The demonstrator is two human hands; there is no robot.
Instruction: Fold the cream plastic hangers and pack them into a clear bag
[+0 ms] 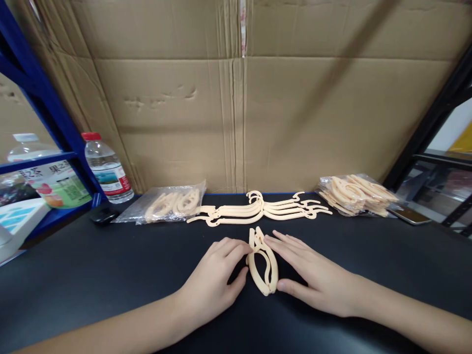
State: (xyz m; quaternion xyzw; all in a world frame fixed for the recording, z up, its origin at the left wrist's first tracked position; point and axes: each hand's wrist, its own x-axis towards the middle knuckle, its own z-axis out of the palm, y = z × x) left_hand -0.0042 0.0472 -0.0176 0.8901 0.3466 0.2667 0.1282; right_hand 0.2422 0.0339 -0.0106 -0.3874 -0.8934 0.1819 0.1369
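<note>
A folded cream plastic hanger (273,270) lies on the black table between my hands, its arms together in an oval. My left hand (217,275) is at its left side, fingers curved and apart, fingertips touching the upper left edge. At the right side my right hand (313,275) rests with fingers stretched out, its fingertips against the hanger's edge and its thumb by the lower end. Just behind, several unfolded cream hangers (239,212) lie stacked together, hooks in the middle.
A clear bag of folded hangers (169,204) lies back left, another bag (357,194) back right beside a phone (413,215). A red-capped water bottle (108,169) and black mouse (104,216) are at left. Cardboard (165,123) stands behind the table (110,275).
</note>
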